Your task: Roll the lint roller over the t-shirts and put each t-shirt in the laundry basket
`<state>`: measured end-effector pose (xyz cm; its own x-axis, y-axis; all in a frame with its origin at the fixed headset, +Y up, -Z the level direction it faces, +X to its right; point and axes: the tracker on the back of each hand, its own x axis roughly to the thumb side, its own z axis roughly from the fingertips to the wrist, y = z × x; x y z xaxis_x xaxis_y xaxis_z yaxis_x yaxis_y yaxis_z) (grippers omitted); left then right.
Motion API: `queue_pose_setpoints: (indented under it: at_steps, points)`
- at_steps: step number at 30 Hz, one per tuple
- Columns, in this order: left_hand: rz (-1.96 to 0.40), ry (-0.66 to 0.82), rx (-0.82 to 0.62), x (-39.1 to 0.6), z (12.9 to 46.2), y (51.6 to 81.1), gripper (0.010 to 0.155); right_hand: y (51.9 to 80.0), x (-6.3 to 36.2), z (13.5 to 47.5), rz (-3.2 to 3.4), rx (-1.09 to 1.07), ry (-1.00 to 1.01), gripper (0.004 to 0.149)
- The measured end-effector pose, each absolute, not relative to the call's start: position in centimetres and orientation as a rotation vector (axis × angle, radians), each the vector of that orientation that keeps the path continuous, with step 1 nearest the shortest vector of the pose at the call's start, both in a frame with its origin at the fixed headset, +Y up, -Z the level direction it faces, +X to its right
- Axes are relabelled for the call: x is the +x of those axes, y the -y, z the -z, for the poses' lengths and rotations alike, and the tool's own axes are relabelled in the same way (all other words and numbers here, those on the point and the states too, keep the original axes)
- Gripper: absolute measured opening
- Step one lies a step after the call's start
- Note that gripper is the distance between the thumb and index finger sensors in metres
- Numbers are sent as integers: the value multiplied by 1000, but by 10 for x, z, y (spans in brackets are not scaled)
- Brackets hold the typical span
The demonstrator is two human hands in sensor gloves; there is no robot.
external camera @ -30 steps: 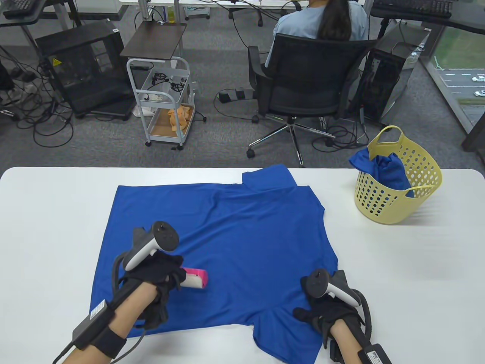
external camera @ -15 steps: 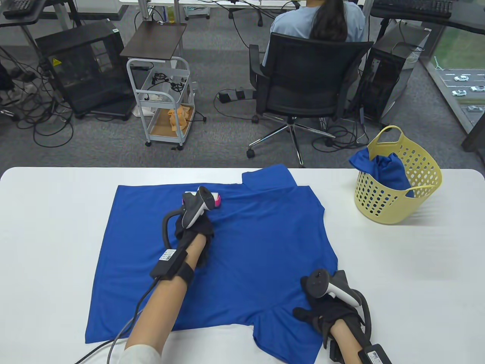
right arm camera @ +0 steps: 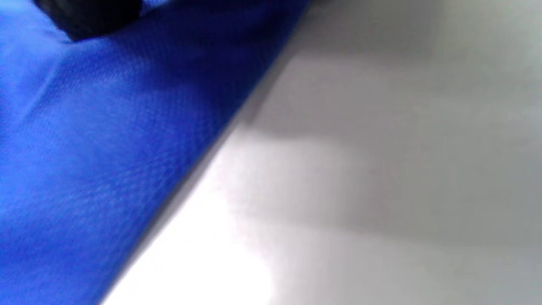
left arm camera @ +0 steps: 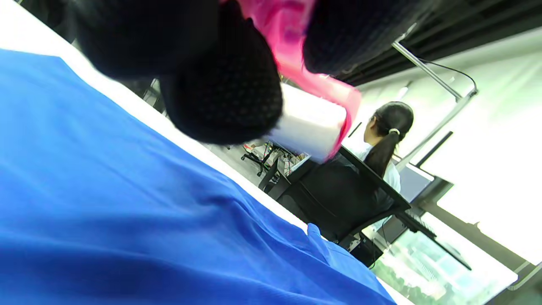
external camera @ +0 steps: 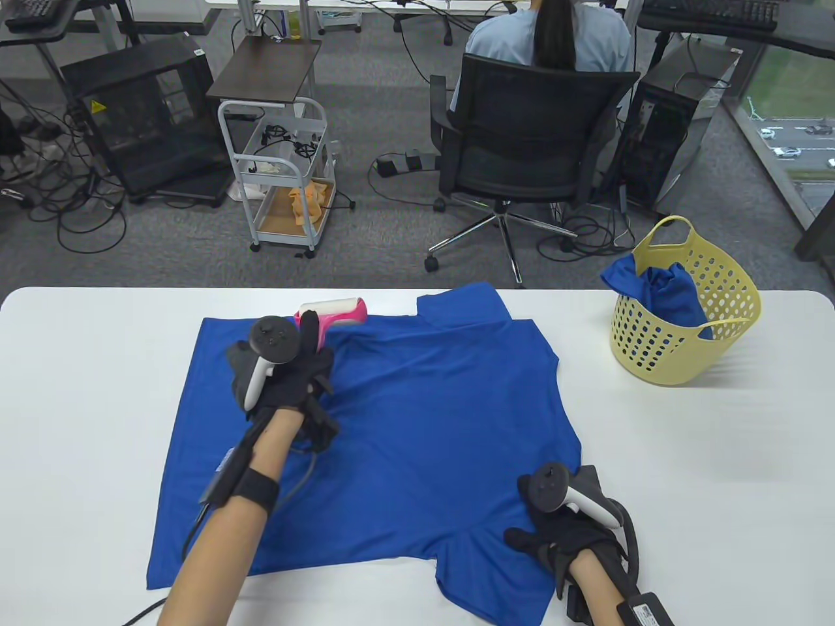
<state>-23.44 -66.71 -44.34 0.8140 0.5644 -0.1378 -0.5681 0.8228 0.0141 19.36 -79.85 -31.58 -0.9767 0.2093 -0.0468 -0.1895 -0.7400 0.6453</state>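
Note:
A blue t-shirt [external camera: 404, 430] lies spread flat on the white table [external camera: 685, 456]. My left hand [external camera: 293, 365] grips the pink handle of a lint roller [external camera: 333, 311], whose white roll sits at the shirt's far hem; in the left wrist view the lint roller [left arm camera: 309, 123] is lifted slightly above the t-shirt [left arm camera: 127, 220]. My right hand [external camera: 554, 541] rests with its fingers on the shirt's near right part, by the sleeve. In the right wrist view only the t-shirt [right arm camera: 106, 127] edge and bare table [right arm camera: 381, 169] show. A yellow laundry basket [external camera: 691, 345] at the far right holds another blue garment [external camera: 659, 290].
Beyond the table's far edge a person sits in a black office chair [external camera: 535, 137] with their back to me. A white trolley [external camera: 280, 176] stands on the floor at the left.
My left hand ran the lint roller from the shirt's near left part up to its far hem, then shifted left there. The right hand stayed in place.

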Motion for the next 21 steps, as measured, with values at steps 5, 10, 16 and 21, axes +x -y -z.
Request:
queue_pose_setpoints:
  at_steps: [5,10,16,21]
  points:
    - [-380,-213,-390,-265,377,647,55,798,194,316,-2747,42,-1016,82]
    - [-232,-248,-632,-257,336,664,52,798,194,316,-2750,42,-1017,82]
    - [-119,-233,-399,-221,363,677,54,798,194,316,-2747,41,-1015,82]
    - [-110,-345,-253,-196,446,709,60,798,194,317,-2747,41,-1012,81]
